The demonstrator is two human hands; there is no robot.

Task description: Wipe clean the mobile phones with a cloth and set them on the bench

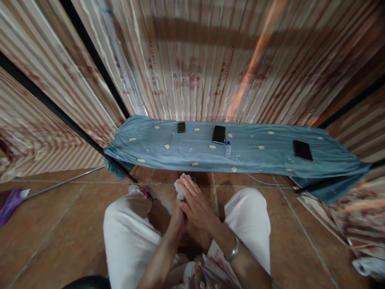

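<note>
My right hand (195, 204), with a silver bracelet (234, 249) on its wrist, lies across my left hand (179, 218) between my knees. A crumpled white tissue (179, 190) sticks out at the left of the right hand's fingers, pressed between the two hands. The left hand's fingers are curled and mostly covered by the right hand. A small dark edge shows just past the right fingertips; what it belongs to cannot be made out.
Ahead stands a low bench under a blue-green cloth (207, 154). On it are a small dark device (181, 127), a black case (218, 134), a blue-capped clear bottle (228, 150) and a black tablet-like object (302, 150). A purple mop (11, 204) lies on the tiled floor (66, 237).
</note>
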